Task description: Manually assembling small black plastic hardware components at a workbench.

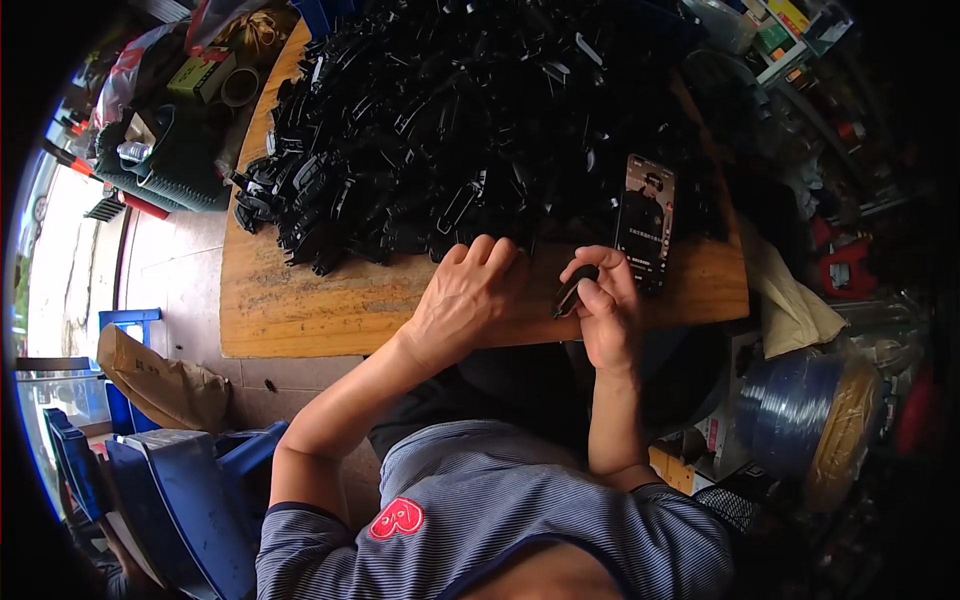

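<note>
One view, from the head: two bare hands work at the near edge of a wooden table (285,312), below a broad pile of black pieces (430,130).
Black part: small and slim, held in the right hand (612,315) above the table's near edge, between the left hand (462,292) and the phone (646,212); it slants, its lower end toward the person's left.
Right hand: pinched narrow, thumb and forefinger closed on the upper end of the black part, the lower end left free.
Left hand: back upward, fingers bent under, at the table's edge before the pile; whether it grips anything is hidden, so I cannot tell.
Likely weight: light, to judge by its size and the easy fingertip pinch.
Likely stiffness: rigid, probably moulded plastic; it shows no sag from the grip.
Likely surface: smooth and perhaps a little slippery, going by the glints on similar pieces in the pile.
Likely weak spots: any thin edges or tips could snap if bent; the finer detail is too small to make out.
Best hold: across the thicker body with thumb and forefinger, pressing lightly and squarely, rather than by the slim lower end.
Pile pieces: jumbled and overlapping, so one might snag its neighbours when lifted.
</note>
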{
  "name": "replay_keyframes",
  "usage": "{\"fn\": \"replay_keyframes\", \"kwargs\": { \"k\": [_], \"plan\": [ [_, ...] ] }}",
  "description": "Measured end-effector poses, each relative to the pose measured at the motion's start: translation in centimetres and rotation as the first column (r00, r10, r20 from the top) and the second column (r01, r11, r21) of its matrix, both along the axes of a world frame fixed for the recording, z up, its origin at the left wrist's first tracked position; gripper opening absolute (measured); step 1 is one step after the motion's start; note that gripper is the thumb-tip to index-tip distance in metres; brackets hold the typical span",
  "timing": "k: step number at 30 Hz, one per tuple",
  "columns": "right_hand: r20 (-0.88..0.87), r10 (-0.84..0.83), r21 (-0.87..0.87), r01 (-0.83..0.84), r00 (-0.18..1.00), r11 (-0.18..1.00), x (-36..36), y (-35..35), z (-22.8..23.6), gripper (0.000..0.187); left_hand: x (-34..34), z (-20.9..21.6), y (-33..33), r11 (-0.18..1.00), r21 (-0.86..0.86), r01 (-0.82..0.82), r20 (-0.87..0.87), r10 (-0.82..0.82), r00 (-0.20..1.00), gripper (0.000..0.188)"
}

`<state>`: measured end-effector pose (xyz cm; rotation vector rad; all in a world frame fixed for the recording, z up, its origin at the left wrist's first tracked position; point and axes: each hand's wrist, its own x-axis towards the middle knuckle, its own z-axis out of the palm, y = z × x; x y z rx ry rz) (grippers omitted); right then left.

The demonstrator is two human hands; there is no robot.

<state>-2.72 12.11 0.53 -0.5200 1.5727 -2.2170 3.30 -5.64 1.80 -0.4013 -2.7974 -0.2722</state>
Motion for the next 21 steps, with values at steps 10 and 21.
{"fn": "replay_keyframes", "kwargs": {
  "k": [10,21],
  "plan": [
    [-0.197,0.004,0.195,0.036,0.98,0.98,0.2,-0.1,0.3,0.02,1.2,-1.1,-0.4,0.977,0.203,0.069,-0.203,-0.027,0.979,0.04],
    [-0.038,0.016,-0.143,-0.021,0.999,0.99,1.1,-2.1,0.1,0.015,2.6,0.8,-0.9,0.682,0.709,-0.177,0.155,0.094,0.983,0.037]
  ]
}}
